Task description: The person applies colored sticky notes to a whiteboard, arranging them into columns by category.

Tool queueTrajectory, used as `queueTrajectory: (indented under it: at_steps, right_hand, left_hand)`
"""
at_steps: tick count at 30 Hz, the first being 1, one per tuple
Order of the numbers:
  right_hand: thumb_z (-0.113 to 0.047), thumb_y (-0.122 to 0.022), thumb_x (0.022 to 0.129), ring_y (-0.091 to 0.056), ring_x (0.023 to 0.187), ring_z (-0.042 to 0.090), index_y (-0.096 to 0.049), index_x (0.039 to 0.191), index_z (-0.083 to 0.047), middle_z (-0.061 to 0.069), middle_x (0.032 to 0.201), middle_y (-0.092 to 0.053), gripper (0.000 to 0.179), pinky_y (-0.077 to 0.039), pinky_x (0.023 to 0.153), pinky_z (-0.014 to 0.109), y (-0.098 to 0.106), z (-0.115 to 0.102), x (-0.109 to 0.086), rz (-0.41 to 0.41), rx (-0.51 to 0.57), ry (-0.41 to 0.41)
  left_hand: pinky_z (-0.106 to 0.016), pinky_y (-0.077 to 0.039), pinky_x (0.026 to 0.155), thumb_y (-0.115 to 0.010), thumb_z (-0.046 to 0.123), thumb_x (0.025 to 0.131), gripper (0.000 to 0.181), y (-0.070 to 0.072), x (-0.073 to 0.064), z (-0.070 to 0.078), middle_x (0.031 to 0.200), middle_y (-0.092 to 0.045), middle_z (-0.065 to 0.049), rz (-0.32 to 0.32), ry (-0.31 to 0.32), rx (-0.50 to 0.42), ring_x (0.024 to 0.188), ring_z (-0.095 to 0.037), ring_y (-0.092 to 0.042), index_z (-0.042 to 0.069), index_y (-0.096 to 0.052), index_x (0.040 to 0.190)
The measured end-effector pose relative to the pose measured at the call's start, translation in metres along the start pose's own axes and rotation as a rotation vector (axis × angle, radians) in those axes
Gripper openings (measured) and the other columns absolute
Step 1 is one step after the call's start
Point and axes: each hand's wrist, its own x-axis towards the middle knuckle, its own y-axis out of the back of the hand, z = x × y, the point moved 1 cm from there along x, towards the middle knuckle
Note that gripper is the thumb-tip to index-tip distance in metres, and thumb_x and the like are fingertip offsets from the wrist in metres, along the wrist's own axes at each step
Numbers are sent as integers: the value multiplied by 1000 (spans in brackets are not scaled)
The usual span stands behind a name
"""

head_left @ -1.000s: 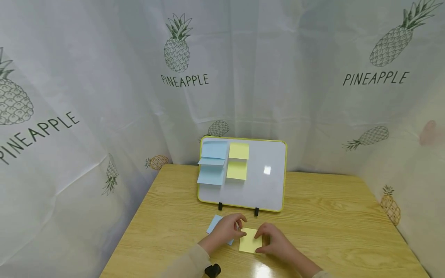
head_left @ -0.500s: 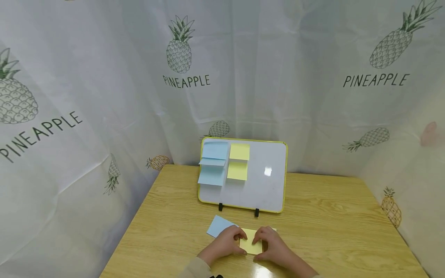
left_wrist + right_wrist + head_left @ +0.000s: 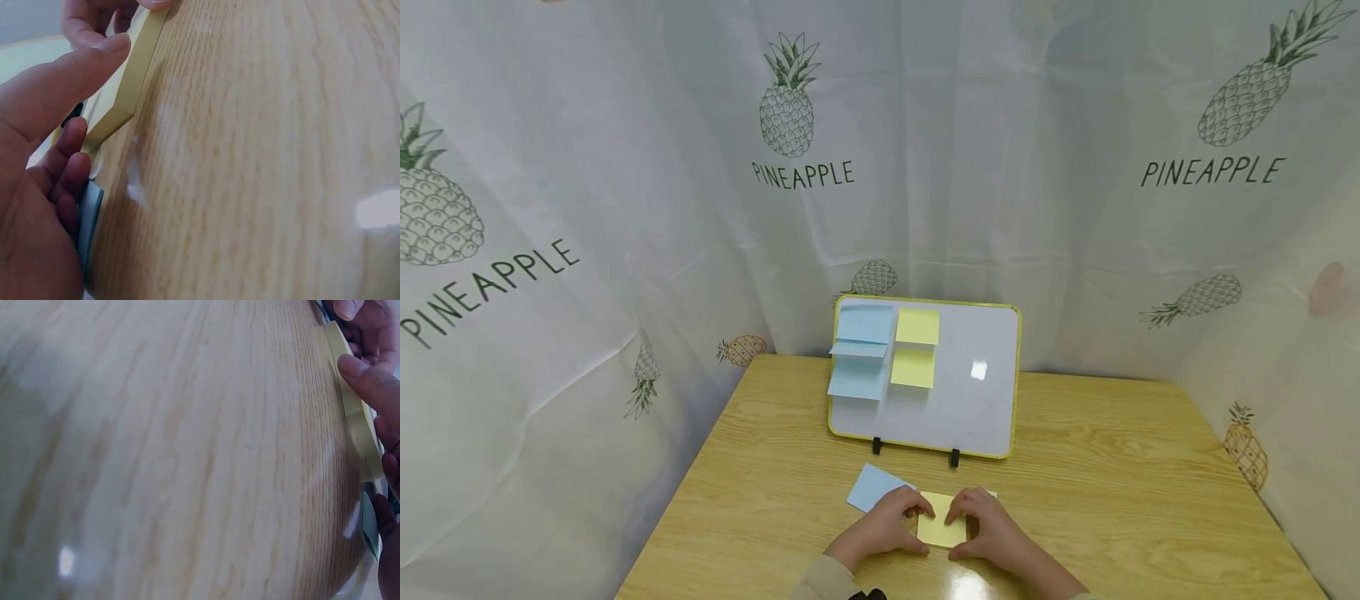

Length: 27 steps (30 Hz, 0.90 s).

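On the wooden table lies a yellow sticky note pad (image 3: 934,535), square and thick-edged. My left hand (image 3: 889,523) grips its left side, the thumb at the near corner and the fingers curled at the far one. From the right, my right hand (image 3: 994,532) holds the same pad between thumb and fingers. The left wrist view shows the left thumb (image 3: 94,65) against the pad's upper edge (image 3: 134,78). Partly behind the left hand is a blue sticky note pad (image 3: 874,485). A pale pad (image 3: 369,519) is mostly hidden by the right hand.
Behind the hands a yellow-framed whiteboard (image 3: 973,417) leans on black stand feet (image 3: 955,457). Blue notes (image 3: 865,323) hang in its left column, with two yellow notes (image 3: 917,326) beside them. A pineapple-print curtain (image 3: 1000,183) surrounds the table (image 3: 1090,467).
A second ago the hands were over the pad with fingers spread wider. The left hand has come down and nearer, uncovering more of the blue pad. During the last half second both hands barely moved.
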Motion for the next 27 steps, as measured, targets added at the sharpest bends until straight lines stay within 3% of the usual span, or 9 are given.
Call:
queueTrajectory:
  at_steps: [4, 12, 18, 23, 27]
  right_hand:
    - [-43, -84, 71, -49, 96, 9, -66, 97, -24, -13, 101, -59, 36, -45, 81, 33, 1, 1, 1, -13, -1, -10]
    - [-43, -83, 72, -51, 94, 11, -66, 99, -23, -11, 102, -63, 38, -44, 83, 31, 2, 4, 2, -22, 86, -35]
    - [-42, -83, 73, -53, 92, 12, -67, 100, -23, -9, 102, -62, 37, -42, 83, 29, 7, 5, 0, -29, 143, -133]
    - [-37, -82, 78, -54, 95, 13, -67, 102, -23, -9, 102, -61, 31, -42, 85, 31, 11, 5, 1, -65, 194, -212]
    - [-30, -81, 81, -55, 95, 13, -67, 103, -23, -9, 102, -62, 27, -44, 85, 31, 11, 3, 4, -82, 221, -230]
  left_hand:
    - [-20, -42, 76, -87, 29, 75, 44, -1, 0, -2, 99, -49, 15, 29, -17, 0, 84, -1, -44, 22, -64, 112]
    - [-24, -41, 80, -87, 24, 75, 46, -1, -3, -1, 104, -47, 12, 53, 45, -126, 88, -4, -43, 23, -62, 114]
    - [-26, -43, 84, -86, 21, 75, 46, -1, -2, 5, 108, -47, 12, 56, 89, -151, 94, -5, -45, 23, -61, 114]
    - [-27, -43, 83, -82, 20, 81, 37, -2, -1, 4, 106, -48, 11, 62, 119, -172, 92, -5, -46, 21, -61, 112]
    - [-27, -43, 78, -75, 21, 88, 23, -3, 0, 1, 102, -50, 10, 89, 118, -215, 87, -6, -47, 18, -63, 108]
